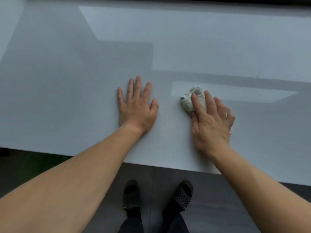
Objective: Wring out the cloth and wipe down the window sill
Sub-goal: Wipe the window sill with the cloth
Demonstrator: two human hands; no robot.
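Note:
A wide pale grey window sill [67, 81] fills most of the view. My left hand [137, 107] lies flat on it, palm down, fingers spread, holding nothing. To its right, my right hand [211, 122] presses down on a small bunched whitish cloth [190, 100], fingers laid over it. Most of the cloth pokes out beyond my fingertips; the rest is hidden under my palm.
The sill's front edge [151, 163] runs across the lower part of the view. Below it is a dark grey floor [215, 207] with my feet in dark perforated slippers [131, 195]. A dark window frame strip [168, 0] borders the sill at the top.

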